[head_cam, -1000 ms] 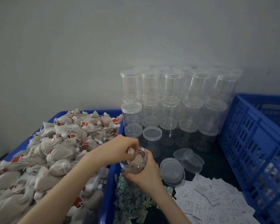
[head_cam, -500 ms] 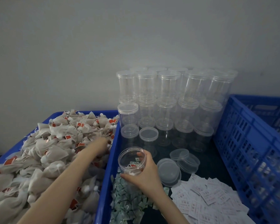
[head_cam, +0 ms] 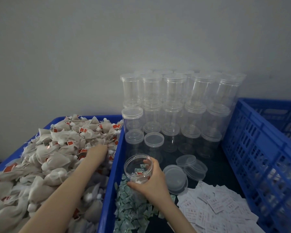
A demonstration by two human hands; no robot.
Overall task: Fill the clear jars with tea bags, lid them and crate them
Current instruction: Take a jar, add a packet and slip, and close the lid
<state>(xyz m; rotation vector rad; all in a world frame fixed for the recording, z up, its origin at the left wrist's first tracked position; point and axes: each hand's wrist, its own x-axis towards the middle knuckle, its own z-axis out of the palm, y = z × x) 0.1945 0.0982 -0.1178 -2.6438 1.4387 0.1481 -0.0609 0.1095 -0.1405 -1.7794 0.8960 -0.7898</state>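
Left hand [head_cam: 97,151] has moved from the open clear plastic jar [head_cam: 138,168], gripped by right hand [head_cam: 152,180], into the heap of beige tea bags [head_cam: 57,148], finger state indiscernible.

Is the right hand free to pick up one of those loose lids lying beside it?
Probably not yet. The right hand is curled round the open jar, so its grip is taken. The loose lids lie uncovered just to its right, with nothing in between; it would have to set the jar down first.
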